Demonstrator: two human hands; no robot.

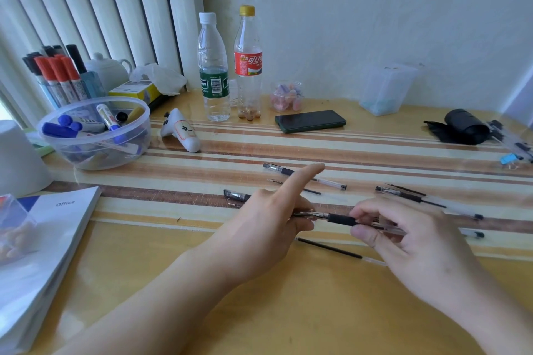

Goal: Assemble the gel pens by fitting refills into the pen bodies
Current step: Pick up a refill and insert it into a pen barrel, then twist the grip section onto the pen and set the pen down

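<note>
Holding one gel pen (341, 219) level above the table (288, 311), both hands on it. My left hand (259, 228) pinches the tip end, index finger stuck straight out and pointing away from me. My right hand (415, 242) grips the clear barrel just behind the black rubber grip, thumb under, fingers curled over the top.

Loose refill (328, 247) lies on the table right below the held pen, nearer to me, dark with a clear tail end. Second thin refill (294, 186) sits farther back, beyond my left index finger. Capped pen (304, 176) lies just behind that one. Black cap end of another pen (236, 195) pokes out left of my left hand. More pens (427, 201) lie to the right, past my right hand; count unclear.

Back of table: dark phone (310, 121), two plastic bottles (215, 66), clear bowl of markers (95, 131) at left. White booklet (43, 242) at near left.
</note>
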